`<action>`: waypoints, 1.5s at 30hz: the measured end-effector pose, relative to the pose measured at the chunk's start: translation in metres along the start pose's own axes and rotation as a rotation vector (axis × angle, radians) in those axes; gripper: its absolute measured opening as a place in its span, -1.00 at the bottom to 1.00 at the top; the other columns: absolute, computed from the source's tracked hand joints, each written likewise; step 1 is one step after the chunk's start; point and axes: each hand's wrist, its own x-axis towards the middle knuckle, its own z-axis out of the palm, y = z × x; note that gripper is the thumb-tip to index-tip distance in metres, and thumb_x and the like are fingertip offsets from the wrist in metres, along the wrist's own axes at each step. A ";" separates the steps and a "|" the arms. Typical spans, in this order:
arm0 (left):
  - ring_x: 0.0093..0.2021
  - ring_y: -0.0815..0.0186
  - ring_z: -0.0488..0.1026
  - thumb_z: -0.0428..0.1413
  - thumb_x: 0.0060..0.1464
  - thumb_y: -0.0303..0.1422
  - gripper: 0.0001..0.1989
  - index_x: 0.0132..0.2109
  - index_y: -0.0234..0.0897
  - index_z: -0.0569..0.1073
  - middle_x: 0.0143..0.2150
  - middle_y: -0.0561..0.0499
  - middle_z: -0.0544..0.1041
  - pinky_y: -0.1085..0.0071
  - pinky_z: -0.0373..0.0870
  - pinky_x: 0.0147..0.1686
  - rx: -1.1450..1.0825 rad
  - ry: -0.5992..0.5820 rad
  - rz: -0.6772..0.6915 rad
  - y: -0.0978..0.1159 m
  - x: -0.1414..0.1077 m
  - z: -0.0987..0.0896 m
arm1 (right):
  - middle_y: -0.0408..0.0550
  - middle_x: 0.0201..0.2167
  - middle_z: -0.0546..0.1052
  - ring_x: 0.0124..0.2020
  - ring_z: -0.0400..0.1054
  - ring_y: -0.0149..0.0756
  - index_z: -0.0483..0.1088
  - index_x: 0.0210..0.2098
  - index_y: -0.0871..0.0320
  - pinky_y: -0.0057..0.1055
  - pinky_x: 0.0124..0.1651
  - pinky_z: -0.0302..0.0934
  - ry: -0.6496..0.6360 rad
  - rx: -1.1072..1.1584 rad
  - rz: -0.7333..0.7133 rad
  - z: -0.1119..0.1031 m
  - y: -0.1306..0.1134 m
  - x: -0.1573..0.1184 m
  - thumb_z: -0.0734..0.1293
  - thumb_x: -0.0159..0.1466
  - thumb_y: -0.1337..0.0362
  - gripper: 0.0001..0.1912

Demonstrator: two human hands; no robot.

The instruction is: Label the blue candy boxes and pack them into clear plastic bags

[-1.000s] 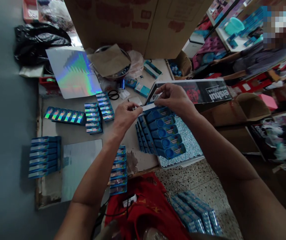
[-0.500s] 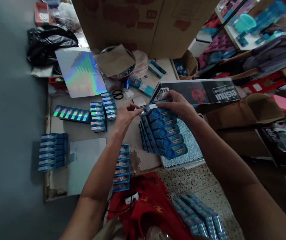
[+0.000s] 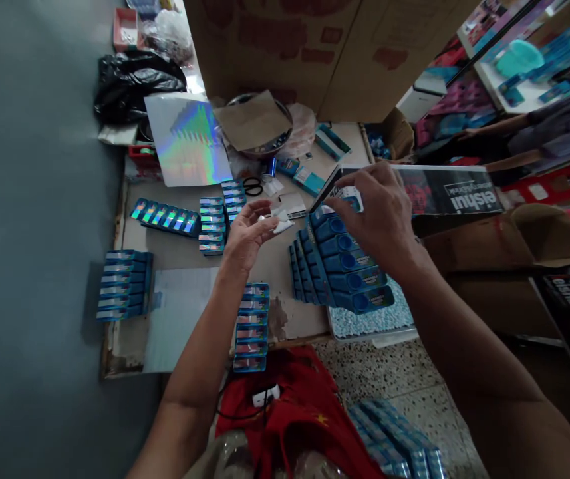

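A small crumpled white piece [image 3: 283, 222] is pinched between the thumb and fingers of my left hand [image 3: 247, 236]. My right hand [image 3: 382, 209] is curled above a row of blue packs [image 3: 349, 259], its fingertips near the top pack; something small and white shows between thumb and fingers, too unclear to name. The blue packs stand in several rows, leaning at the table's right edge, partly over a clear tray of light blue pellets [image 3: 372, 322]. The black-sided box [image 3: 444, 189] lies behind my right hand.
More blue packs stand at the left [image 3: 124, 286], near the middle [image 3: 251, 326] and at the back [image 3: 165, 217]. Black scissors [image 3: 252, 187], a shiny sheet [image 3: 187, 140] and a covered bowl [image 3: 255, 123] lie behind. A tall carton [image 3: 324, 53] rises beyond; a person's arm [image 3: 514, 159] shows at right.
My hands have moved apart. My left hand now has the crumpled white piece, and my right hand has lifted and turned above the packs. The whole view has shifted.
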 end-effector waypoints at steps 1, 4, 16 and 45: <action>-0.08 0.28 0.54 0.35 -0.18 -0.24 -0.54 -0.09 -0.14 0.44 -0.04 -0.01 0.51 0.28 0.58 -0.08 0.042 0.012 0.028 0.005 -0.006 -0.004 | 0.11 -0.11 0.49 0.04 0.36 0.10 0.50 -0.14 0.03 0.03 0.10 0.24 -0.015 0.065 -0.035 -0.003 -0.012 -0.009 0.37 0.37 0.04 -0.78; -0.16 0.30 0.54 0.40 -0.18 -0.15 -0.54 -0.16 -0.15 0.44 -0.17 0.02 0.53 0.35 0.53 -0.14 0.154 0.042 0.069 0.016 -0.024 -0.018 | 0.00 -0.24 0.53 -0.19 0.43 -0.07 0.50 -0.12 -0.02 -0.07 -0.07 0.30 -0.088 0.284 -0.024 -0.002 -0.044 -0.038 0.32 0.40 0.12 -0.85; -0.32 0.32 0.48 0.47 -0.17 -0.11 -0.60 -0.33 -0.23 0.51 -0.36 0.04 0.55 0.38 0.45 -0.26 0.498 0.017 0.091 0.044 -0.091 -0.050 | 0.02 -0.05 0.56 -0.08 0.44 -0.09 0.47 -0.02 0.03 -0.20 -0.11 0.35 -0.414 0.577 0.151 0.059 -0.078 -0.063 0.59 0.06 -0.13 -0.39; -0.29 0.34 0.49 0.37 0.13 -0.36 -0.88 -0.25 -0.14 0.57 -0.33 0.08 0.56 0.36 0.46 -0.19 0.975 0.110 0.990 -0.014 -0.152 -0.095 | -0.22 -0.55 0.42 -0.48 0.23 -0.42 0.40 -0.49 0.11 -0.40 -0.38 0.11 -0.101 0.745 0.407 0.110 -0.095 -0.087 0.39 0.23 0.28 -0.83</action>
